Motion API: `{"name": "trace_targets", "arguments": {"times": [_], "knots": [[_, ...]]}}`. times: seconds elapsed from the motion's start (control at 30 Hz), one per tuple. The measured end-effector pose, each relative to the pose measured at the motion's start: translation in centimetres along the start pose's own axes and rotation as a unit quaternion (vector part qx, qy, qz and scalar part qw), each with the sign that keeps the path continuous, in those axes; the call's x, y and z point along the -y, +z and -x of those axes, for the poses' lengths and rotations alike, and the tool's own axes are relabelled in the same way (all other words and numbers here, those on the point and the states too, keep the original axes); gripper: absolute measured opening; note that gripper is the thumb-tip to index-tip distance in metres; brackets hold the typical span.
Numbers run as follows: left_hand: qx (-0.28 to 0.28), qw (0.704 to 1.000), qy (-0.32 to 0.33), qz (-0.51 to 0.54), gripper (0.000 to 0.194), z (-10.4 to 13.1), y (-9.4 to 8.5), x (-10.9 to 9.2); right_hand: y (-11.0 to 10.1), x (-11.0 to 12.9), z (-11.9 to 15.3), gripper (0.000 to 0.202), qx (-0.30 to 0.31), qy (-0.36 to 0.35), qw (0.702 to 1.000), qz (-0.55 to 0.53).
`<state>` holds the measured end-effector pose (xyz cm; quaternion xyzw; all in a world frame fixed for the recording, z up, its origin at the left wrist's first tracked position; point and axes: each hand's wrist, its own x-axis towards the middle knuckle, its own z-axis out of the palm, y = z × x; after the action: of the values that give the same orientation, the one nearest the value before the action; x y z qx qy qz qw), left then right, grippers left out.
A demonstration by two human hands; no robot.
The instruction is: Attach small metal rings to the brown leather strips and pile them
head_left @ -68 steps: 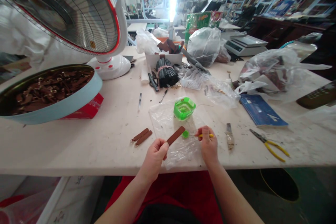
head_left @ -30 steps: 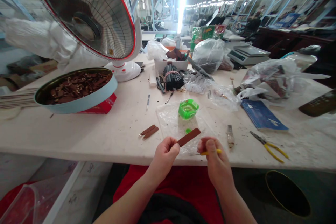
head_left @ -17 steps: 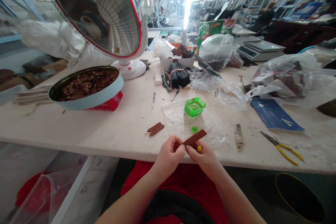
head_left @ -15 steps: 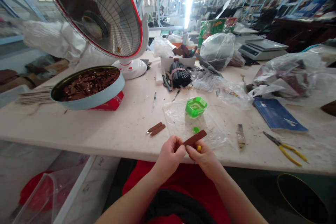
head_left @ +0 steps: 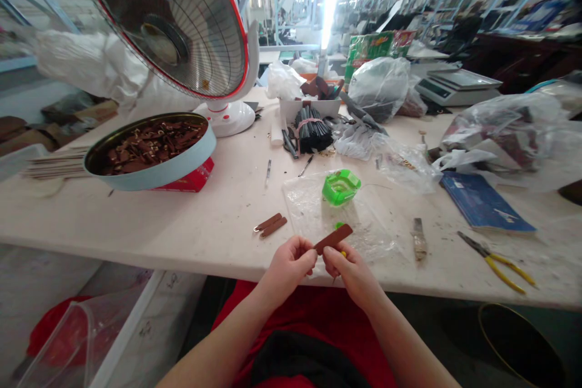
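A brown strip point(head_left: 334, 239) is pinched at its lower left end by my left hand point(head_left: 291, 264), just above the table's front edge. Close beside it, my right hand point(head_left: 348, 267) is closed on a thin tool with a yellow end point(head_left: 344, 253), and its fingers are at the strip's lower edge. The tool's thin tip points down below the fingers. Two more brown strips point(head_left: 274, 227) lie to the left, one with a metal ring. Behind my hands a green container point(head_left: 341, 187) stands on a clear plastic sheet point(head_left: 300, 194).
A round tin point(head_left: 204, 151) of brown pieces sits at left on a red box, near a fan point(head_left: 227, 118). Yellow-handled pliers point(head_left: 509, 267), a taped blade point(head_left: 419, 239) and a blue book point(head_left: 486, 203) lie right. Black strips point(head_left: 313, 130) and plastic bags are farther back.
The brown strip has shifted slightly left and tilted a little less in my fingers. My right hand has turned slightly, and the tool's thin tip now shows below it.
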<state>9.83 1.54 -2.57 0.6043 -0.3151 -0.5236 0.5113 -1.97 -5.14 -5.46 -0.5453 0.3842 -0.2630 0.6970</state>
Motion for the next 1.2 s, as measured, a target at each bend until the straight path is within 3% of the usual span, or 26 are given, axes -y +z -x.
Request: {"name": "trace_targets", "arguments": {"times": [0.17, 0.33, 0.57, 0.7, 0.87, 0.97, 1.1, 1.2], "knots": [[0.019, 1.0, -0.007, 0.006, 0.02, 0.7, -0.4, -0.4, -0.4, -0.1, 0.2, 0.026, -0.011, -0.044, 0.999, 0.016], [0.019, 1.0, 0.0, 0.01, 0.02, 0.8, -0.5, 0.3, 0.0, 0.3, 0.6, 0.026, -0.004, -0.042, 0.999, 0.01], [-0.033, 0.993, 0.049, -0.099, 0.008, 0.8, -0.3, 0.8, 0.9, -0.2, 0.6, 0.023, 0.006, -0.008, 1.0, 0.018], [-0.04, 0.995, 0.046, -0.075, 0.009, 0.7, -0.3, 0.6, 1.2, -0.3, 0.4, 0.023, 0.0, -0.022, 1.0, 0.017], [0.02, 0.998, 0.025, -0.045, 0.025, 0.1, -0.5, 0.1, 0.3, 0.1, 0.2, 0.03, 0.001, -0.051, 0.999, 0.011], [0.014, 0.999, 0.023, -0.046, 0.026, -0.5, -0.5, 0.2, -1.2, 0.0, -0.1, 0.033, 0.017, -0.072, 0.997, 0.018], [-0.035, 0.999, 0.009, -0.039, 0.017, -1.5, -0.7, 0.4, -4.2, -0.5, -1.3, 0.043, -0.119, -0.125, 0.984, 0.04], [-0.043, 0.999, 0.004, -0.033, 0.014, -2.5, -0.9, 0.5, -6.3, -0.3, -3.0, 0.051, -0.234, -0.109, 0.965, 0.038]]}}
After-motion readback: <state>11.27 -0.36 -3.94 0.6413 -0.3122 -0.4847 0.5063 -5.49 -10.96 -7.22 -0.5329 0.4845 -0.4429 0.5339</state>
